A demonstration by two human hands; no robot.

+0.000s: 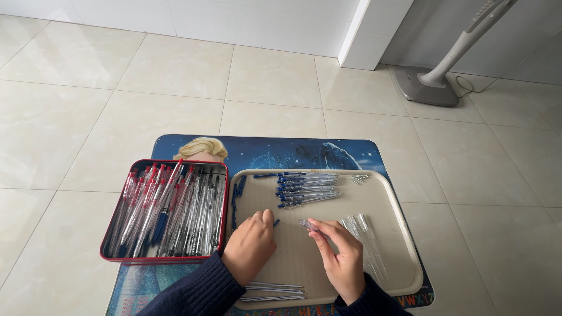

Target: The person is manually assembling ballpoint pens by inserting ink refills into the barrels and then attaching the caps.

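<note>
My left hand rests on the beige tray, fingers curled over a small blue pen part at its fingertips. My right hand pinches a clear pen barrel, its tip pointing left. Beside that hand lie several clear barrels. A row of assembled blue pens lies at the tray's far side, with small springs to their right. Blue caps line the tray's left edge. Thin refills lie at the near edge.
A red tin crowded with red, blue and black pens stands left of the tray. Both sit on a small blue picture-printed table. Around it is pale tiled floor; a grey fan base stands at the back right.
</note>
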